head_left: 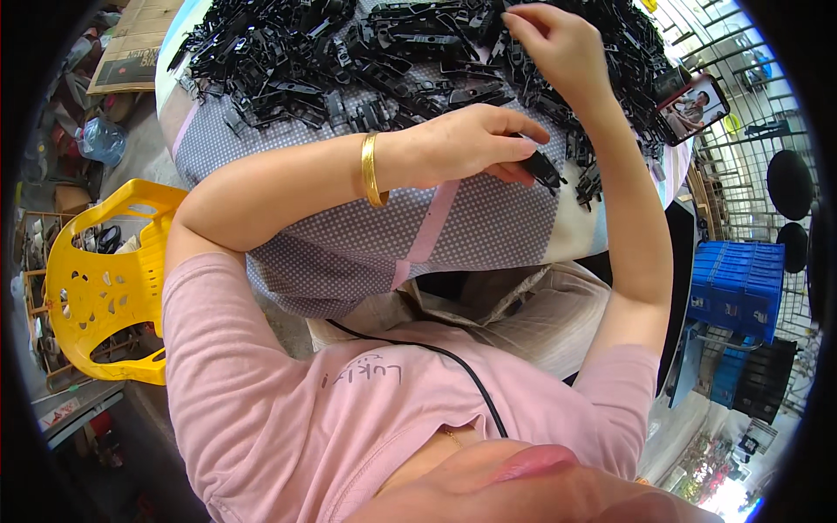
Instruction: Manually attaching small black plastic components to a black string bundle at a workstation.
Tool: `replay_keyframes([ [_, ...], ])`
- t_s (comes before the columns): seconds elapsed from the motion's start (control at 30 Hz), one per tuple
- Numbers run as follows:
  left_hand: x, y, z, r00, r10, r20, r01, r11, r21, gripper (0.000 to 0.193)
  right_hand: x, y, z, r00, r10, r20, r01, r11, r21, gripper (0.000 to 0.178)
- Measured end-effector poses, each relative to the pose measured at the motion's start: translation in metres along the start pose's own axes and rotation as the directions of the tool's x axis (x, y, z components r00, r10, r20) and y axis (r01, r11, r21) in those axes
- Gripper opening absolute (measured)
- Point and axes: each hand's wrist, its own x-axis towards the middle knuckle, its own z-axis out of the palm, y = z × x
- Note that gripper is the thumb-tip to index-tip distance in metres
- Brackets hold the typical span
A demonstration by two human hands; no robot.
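My left hand (462, 144), with a gold bracelet on its wrist, is closed around a small black plastic part (544, 171) that juts out past the fingertips. Farther off and to the right, my right hand (562, 52) bends down at the big pile of black plastic parts (296, 70). Its thumb and fingers are drawn together; what lies between them, if anything, is hidden against the black pieces. Several loose black parts (588, 179) lie between my two forearms on the patterned cloth (349, 218).
A phone (695, 109) with a lit screen stands at the pile's right edge. To the left are a yellow plastic chair (113, 288), a cardboard sheet (131, 52) and a large clear bottle (103, 141). Blue crates (737, 283) and a wire grid (750, 78) are on the right.
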Motion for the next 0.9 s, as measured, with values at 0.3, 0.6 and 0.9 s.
replay_keyframes([
  [0.3,0.004,-0.001,-0.003,0.990,-0.101,-0.098,0.083,0.982,-0.171,0.034,0.039,0.021,0.031,0.996,0.020,-0.086,-0.011,0.995,0.103,0.043],
  [0.6,0.003,0.009,-0.006,0.967,0.063,-0.246,-0.168,0.884,-0.435,0.028,-0.074,-0.003,-0.028,0.983,0.168,0.075,-0.171,0.687,0.706,0.035],
  [0.9,0.006,0.003,-0.003,0.970,0.027,-0.242,-0.124,0.909,-0.397,0.028,-0.105,-0.007,-0.021,0.991,0.116,-0.074,-0.041,0.762,0.646,0.032],
])
